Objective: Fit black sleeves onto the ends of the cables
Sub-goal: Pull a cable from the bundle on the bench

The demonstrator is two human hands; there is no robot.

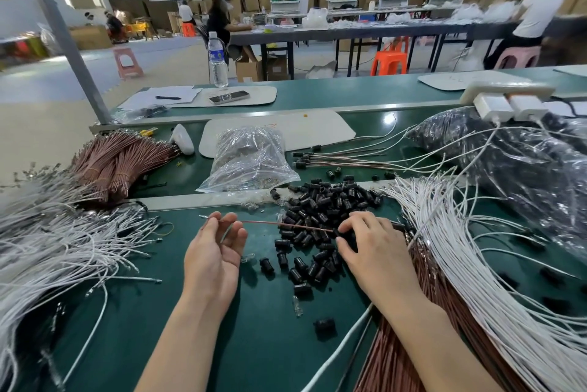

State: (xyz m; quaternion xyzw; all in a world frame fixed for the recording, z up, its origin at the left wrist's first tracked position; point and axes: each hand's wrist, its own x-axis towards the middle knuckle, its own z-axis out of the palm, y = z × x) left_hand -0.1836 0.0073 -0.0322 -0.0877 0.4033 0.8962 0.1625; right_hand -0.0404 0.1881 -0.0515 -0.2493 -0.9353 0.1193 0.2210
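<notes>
- The left hand (216, 245), palm up in the lower middle of the frame, is pinching one brown cable (279, 224) near its metal-tipped end. Thumb and fingertips are closing on it, and the other fingers are curling loosely.
- The right hand (368, 242) is gripping that cable's other end, with its fingers bending down into the pile of black sleeves (320, 201) at centre. The fingertips are hiding the spot, so I cannot tell whether a sleeve is going on.
- Only a handful of finished cables (333, 160) are lying above the pile, right of centre, each wearing a black sleeve at its left end.
- Far more is waiting. White cables (476, 248) are fanning across the right, a second white heap (63, 248) is spreading at left, and a bundle of brown cables (117, 163) is sitting at upper left. As far as I can see, these are lying unsleeved.
- I'm judging the job as barely started, with this cable being fitted now.
</notes>
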